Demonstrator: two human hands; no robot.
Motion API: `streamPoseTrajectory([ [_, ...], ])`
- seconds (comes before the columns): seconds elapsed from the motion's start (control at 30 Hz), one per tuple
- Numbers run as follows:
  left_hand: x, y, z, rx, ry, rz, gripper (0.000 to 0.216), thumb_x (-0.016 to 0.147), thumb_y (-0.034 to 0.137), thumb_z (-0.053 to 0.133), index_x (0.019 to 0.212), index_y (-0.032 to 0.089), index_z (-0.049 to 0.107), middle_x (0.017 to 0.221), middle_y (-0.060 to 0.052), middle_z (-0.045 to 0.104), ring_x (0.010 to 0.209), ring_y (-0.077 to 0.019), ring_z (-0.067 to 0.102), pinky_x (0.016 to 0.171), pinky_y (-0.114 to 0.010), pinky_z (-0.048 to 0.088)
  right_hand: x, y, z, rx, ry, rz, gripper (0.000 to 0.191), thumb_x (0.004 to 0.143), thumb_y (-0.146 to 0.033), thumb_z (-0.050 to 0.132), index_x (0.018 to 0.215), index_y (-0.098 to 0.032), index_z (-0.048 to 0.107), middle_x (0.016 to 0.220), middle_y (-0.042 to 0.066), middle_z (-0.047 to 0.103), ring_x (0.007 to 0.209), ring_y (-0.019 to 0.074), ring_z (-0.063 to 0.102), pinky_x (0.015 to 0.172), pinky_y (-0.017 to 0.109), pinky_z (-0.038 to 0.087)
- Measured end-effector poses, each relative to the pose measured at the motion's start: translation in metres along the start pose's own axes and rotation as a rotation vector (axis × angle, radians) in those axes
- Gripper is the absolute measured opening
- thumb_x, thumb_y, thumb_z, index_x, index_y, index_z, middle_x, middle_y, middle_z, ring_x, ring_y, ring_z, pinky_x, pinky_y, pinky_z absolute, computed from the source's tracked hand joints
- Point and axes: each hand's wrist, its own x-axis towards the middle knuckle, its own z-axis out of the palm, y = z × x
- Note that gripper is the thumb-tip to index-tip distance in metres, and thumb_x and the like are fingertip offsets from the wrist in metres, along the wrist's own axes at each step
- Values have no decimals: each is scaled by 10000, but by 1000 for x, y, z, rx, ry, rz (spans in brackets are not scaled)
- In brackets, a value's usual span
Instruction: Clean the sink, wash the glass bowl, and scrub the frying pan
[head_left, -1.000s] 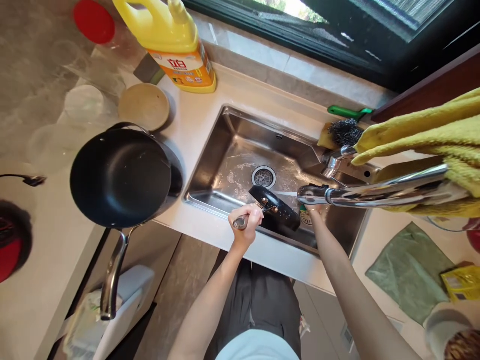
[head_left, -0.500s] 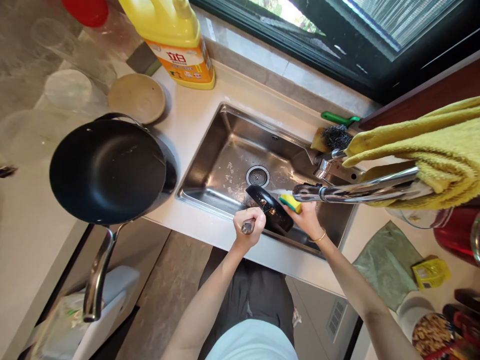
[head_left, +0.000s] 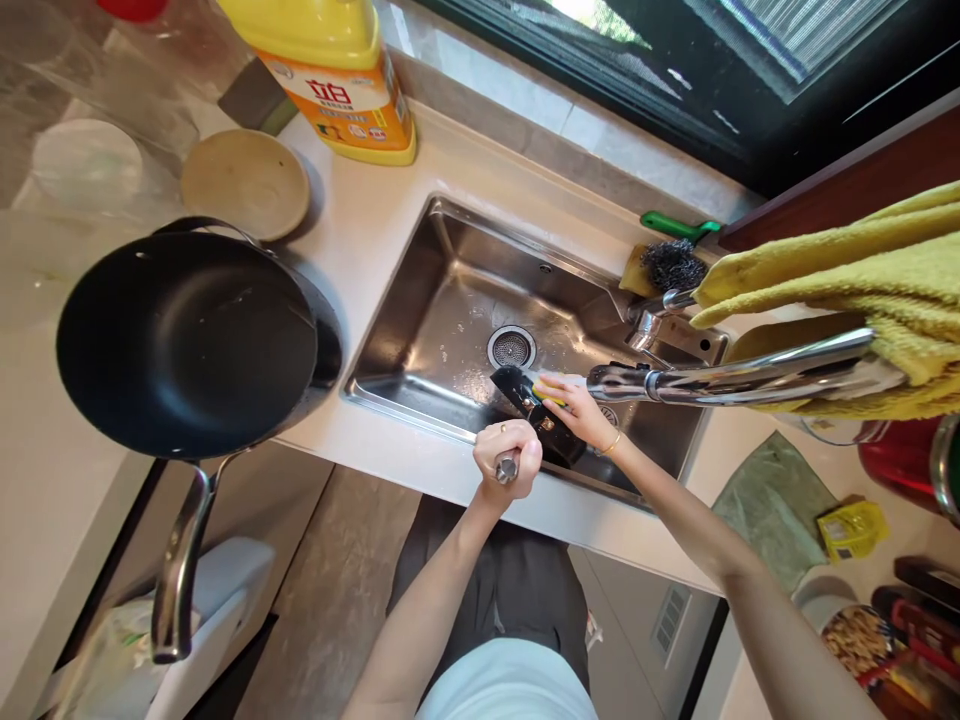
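My left hand [head_left: 507,455] is wrapped round the metal handle of a small black frying pan [head_left: 556,440], near the sink's front edge. The pan is tilted on its side inside the steel sink [head_left: 435,290], below the tap. In my right hand [head_left: 581,412] is a yellow and green sponge [head_left: 550,390], pressed to the pan's outer side by the handle rivets. My fingers hide most of the sponge. The chrome tap [head_left: 720,385] reaches in from the right, its spout end beside my right hand.
A large black pot [head_left: 187,340] stands on the left counter, its handle over the edge. Behind it are a beige plate [head_left: 246,185] and a yellow detergent jug [head_left: 341,90]. A yellow towel [head_left: 862,270] hangs over the tap. Steel wool [head_left: 673,265] lies at the sink's back right corner.
My right hand has moved left with the sponge, from the pan's far side onto its outside near the handle. My left hand has shifted slightly right and down, still gripping the handle.
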Motion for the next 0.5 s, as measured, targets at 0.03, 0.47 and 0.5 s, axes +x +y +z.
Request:
streamPoseTrajectory([
  [0.03,1,-1,-2,-9,14,-9,274,799,186,522,545,186,419,480,45,433,461,-86,453,498,-237,373,-5,-3,-2,-15,-7,-25,358,957,-346,423,1289,-292,543,1374,39,531,1247,195,497,1049,433,387],
  [0.47,1,-2,-3,27,-56,27,260,792,213,521,551,192,425,465,45,425,444,-90,454,484,-237,387,34,-10,1,-70,-81,-90,321,960,-318,412,1181,-237,630,1333,55,564,1198,209,497,1056,471,382],
  [0.5,2,-3,-4,19,-49,28,259,791,208,522,552,191,424,466,45,424,443,-89,452,483,-236,386,25,-10,-1,-73,-92,-99,325,961,-309,410,1207,-243,613,1348,53,550,1218,205,487,1062,465,378],
])
